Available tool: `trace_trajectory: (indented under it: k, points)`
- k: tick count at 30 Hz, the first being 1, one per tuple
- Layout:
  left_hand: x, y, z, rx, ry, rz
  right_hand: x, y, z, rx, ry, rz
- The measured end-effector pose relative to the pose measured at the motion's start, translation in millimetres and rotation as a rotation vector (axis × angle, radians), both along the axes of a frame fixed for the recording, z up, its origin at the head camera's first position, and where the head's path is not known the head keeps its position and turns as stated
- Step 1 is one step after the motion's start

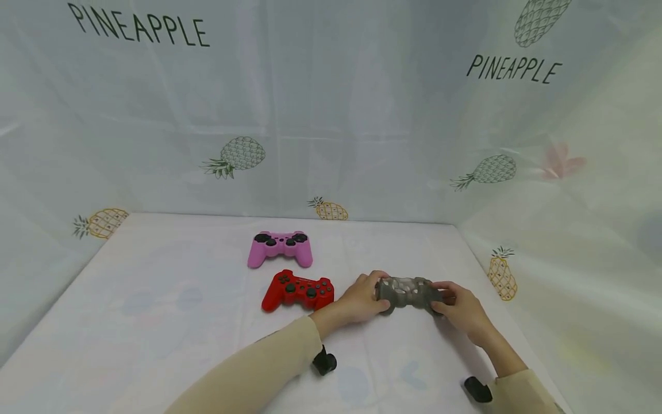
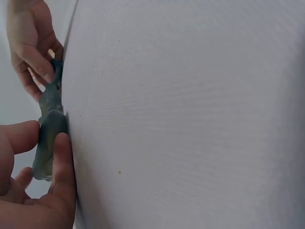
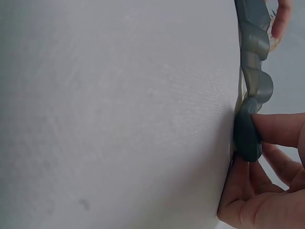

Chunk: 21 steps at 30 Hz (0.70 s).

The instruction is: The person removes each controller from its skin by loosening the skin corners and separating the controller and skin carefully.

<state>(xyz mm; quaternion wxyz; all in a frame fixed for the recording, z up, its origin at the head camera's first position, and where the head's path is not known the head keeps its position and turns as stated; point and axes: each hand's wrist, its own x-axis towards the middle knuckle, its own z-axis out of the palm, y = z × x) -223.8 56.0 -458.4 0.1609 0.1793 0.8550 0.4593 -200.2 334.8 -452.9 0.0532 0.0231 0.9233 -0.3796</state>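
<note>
A grey, mottled game controller (image 1: 408, 291) lies at the right of the table, held from both sides. My left hand (image 1: 364, 299) grips its left end, thumb at the near side and fingers at the far side. Its right end is pinched by my right hand (image 1: 462, 311). In the left wrist view the controller (image 2: 50, 136) appears dark green-grey, low against the tabletop, with both hands on it. The right wrist view shows the rounded grip of the controller (image 3: 247, 131) between thumb and fingers.
Left of my left hand lies a red game controller (image 1: 298, 291), close to the wrist. Behind it is a pink controller (image 1: 281, 248). A white cloth covers the table (image 1: 155, 322), and a pineapple-print curtain (image 1: 331, 115) hangs behind and along the sides.
</note>
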Motion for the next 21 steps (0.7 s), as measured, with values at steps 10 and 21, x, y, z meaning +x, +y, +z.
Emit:
trace_trajectory:
  k: [10, 21]
  points:
    - [-3.7, -9.0, -2.7, 0.111, -0.085, -0.031, -2.4, 0, 8.0, -0.062, -0.026, 0.052]
    - [6.9, -46.7, 24.7, 0.108, -0.178, -0.086, 6.0, -30, 28.6, 0.174, 0.284, 0.146]
